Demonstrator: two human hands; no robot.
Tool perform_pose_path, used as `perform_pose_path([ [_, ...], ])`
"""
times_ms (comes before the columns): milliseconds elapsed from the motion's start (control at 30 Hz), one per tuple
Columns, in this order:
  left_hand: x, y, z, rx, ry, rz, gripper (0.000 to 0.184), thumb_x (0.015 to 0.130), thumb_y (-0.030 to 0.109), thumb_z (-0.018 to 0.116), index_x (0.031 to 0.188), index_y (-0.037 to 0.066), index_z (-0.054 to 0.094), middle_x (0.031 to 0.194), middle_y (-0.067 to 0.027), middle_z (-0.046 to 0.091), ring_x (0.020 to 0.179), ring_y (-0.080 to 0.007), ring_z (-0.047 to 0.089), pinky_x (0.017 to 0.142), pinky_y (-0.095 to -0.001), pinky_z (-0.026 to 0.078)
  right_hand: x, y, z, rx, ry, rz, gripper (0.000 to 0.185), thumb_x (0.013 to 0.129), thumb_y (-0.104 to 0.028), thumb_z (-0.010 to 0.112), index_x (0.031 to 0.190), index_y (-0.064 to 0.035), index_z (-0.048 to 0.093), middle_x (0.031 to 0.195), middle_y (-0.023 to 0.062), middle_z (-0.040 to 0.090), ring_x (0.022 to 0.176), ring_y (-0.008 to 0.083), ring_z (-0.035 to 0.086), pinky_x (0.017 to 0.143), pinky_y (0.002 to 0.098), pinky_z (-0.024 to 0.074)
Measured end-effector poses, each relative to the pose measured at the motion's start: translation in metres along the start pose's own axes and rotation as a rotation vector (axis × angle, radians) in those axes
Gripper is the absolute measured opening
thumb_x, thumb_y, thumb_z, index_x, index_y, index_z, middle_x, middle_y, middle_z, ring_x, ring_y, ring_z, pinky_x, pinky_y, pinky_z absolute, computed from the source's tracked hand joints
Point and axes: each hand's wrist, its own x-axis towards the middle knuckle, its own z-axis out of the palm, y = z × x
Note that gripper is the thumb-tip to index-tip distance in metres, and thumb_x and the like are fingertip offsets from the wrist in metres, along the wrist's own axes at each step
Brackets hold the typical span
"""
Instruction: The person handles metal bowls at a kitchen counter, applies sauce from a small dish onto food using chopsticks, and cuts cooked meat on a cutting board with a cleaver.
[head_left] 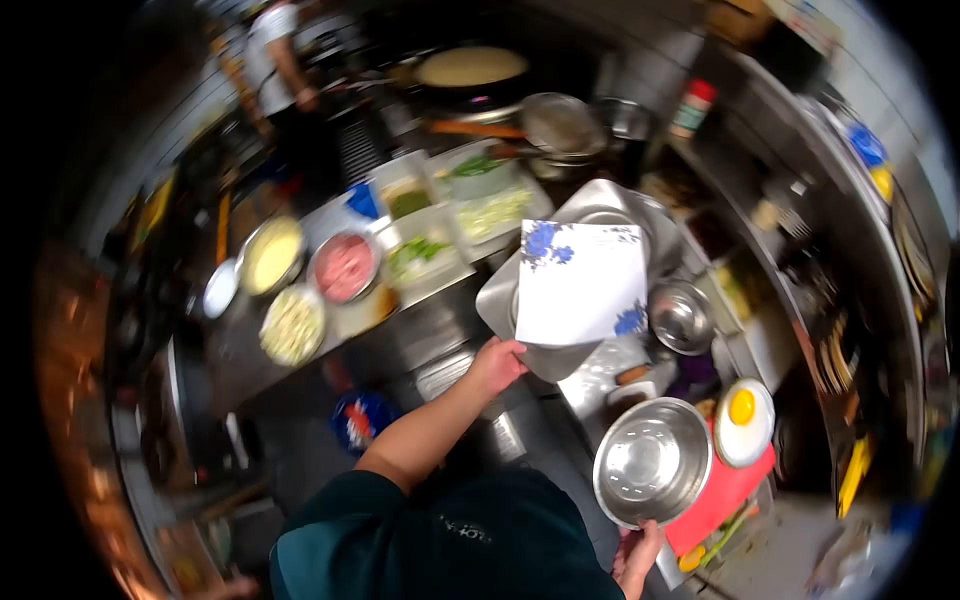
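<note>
My left hand [498, 366] grips the near left corner of a square white plate [582, 290] with blue flowers printed on it. The plate is above a steel tray [497, 300], whose middle it hides. Lower right, my right hand [640, 562] has its fingers closed at the near rim of a shiny steel bowl [652, 462], which looks to have nothing in it. Beside that bowl lies a red cutting board [722, 500], partly covered by it. A white dish with a yolk-like yellow centre [744, 422] is just right of the bowl.
Bowls of pink meat [345, 267], yellow mixture [271, 257] and pale shreds [292, 326] stand left of trays of chopped greens [417, 256]. A round griddle [472, 68] is at the back. Another person [278, 60] stands far left. Shelves [800, 330] line the right.
</note>
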Motion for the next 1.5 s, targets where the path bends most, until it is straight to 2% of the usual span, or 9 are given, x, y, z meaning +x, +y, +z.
perform_pose_path([
  [100,-0.107,0.008,-0.031,0.017,0.179,0.139,0.045,0.084,-0.007,0.056,0.129,0.001,0.058,0.122,-0.0134,0.067,0.112,-0.0295,0.067,0.097,-0.0495,0.053,0.035,-0.006,-0.018,-0.112,-0.071,0.045,0.03,0.081,-0.008,0.056,0.108,0.0063,0.056,0.105,0.0129,0.062,0.087,0.022,0.065,0.071,0.0347,0.0566],
  [133,-0.145,0.013,-0.037,0.005,0.233,0.175,0.046,0.084,-0.007,0.056,0.129,0.001,0.058,0.122,-0.0132,0.068,0.112,-0.0293,0.067,0.097,-0.0493,0.053,0.043,-0.014,-0.018,-0.203,-0.158,0.115,0.012,0.088,-0.014,0.059,0.093,-0.0038,0.056,0.104,0.0077,0.059,0.101,0.0214,0.061,0.092,0.0386,0.0528],
  [367,-0.414,0.036,-0.089,-0.063,0.617,0.526,0.05,0.081,-0.012,0.055,0.129,-0.003,0.058,0.123,-0.0178,0.067,0.115,-0.0321,0.066,0.103,-0.0479,0.052,0.065,-0.007,0.011,-0.34,-0.49,0.138,0.014,0.092,-0.018,0.059,0.096,-0.0057,0.055,0.109,0.0067,0.059,0.102,0.0197,0.06,0.088,0.0356,0.052],
  [567,-0.541,0.031,-0.219,-0.171,0.819,0.793,0.05,0.081,-0.01,0.056,0.13,-0.001,0.055,0.123,-0.0166,0.067,0.113,-0.0345,0.066,0.097,-0.0543,0.054,0.021,0.033,0.076,-0.443,-0.536,0.097,0.017,0.089,-0.023,0.062,0.094,-0.0089,0.056,0.104,0.0033,0.057,0.094,0.017,0.058,0.077,0.0304,0.0515],
  [700,-0.57,0.056,-0.298,-0.272,0.912,0.912,0.044,0.08,-0.009,0.058,0.123,0.002,0.059,0.119,-0.0134,0.068,0.108,-0.0327,0.068,0.095,-0.0542,0.055,-0.01,0.067,0.103,-0.442,-0.49,0.119,0.022,0.085,-0.014,0.058,0.104,-0.0028,0.054,0.108,0.0081,0.059,0.091,0.0204,0.062,0.073,0.0322,0.0556],
  [933,-0.565,0.157,-0.418,-0.353,0.883,1.001,0.035,0.08,-0.007,0.06,0.115,0.001,0.063,0.112,-0.0125,0.07,0.112,-0.0301,0.066,0.096,-0.0523,0.055,-0.08,0.145,0.134,-0.324,-0.342,0.202,0.015,0.085,-0.011,0.061,0.098,-0.0038,0.06,0.097,0.0066,0.063,0.082,0.0199,0.062,0.064,0.0314,0.0504],
  [1133,-0.537,0.222,-0.542,-0.418,0.719,0.786,0.028,0.085,-0.003,0.06,0.113,-0.005,0.061,0.11,-0.0186,0.07,0.105,-0.0343,0.067,0.092,-0.045,0.057,-0.105,0.178,0.126,-0.275,-0.274,0.246,0.014,0.09,-0.011,0.059,0.103,-0.0057,0.062,0.105,0.0077,0.067,0.093,0.0195,0.065,0.072,0.033,0.0528],
  [1233,-0.533,0.248,-0.597,-0.364,0.737,0.606,0.033,0.095,0.003,0.055,0.126,-0.009,0.055,0.123,-0.0231,0.064,0.114,-0.0371,0.063,0.099,-0.0451,0.054,-0.114,0.187,0.132,-0.222,-0.219,0.228,0.011,0.088,-0.009,0.06,0.098,-0.0055,0.06,0.102,0.0073,0.063,0.094,0.0212,0.061,0.073,0.0368,0.0547],
  [1500,-0.509,0.262,-0.512,-0.411,0.752,0.762,0.04,0.093,0.003,0.057,0.13,-0.011,0.051,0.136,-0.0276,0.054,0.128,-0.043,0.052,0.115,-0.0591,0.039,-0.081,0.178,0.143,-0.075,-0.142,0.201,0.012,0.089,-0.008,0.055,0.1,-0.0045,0.059,0.103,0.0072,0.063,0.094,0.0207,0.062,0.083,0.0358,0.0556],
])
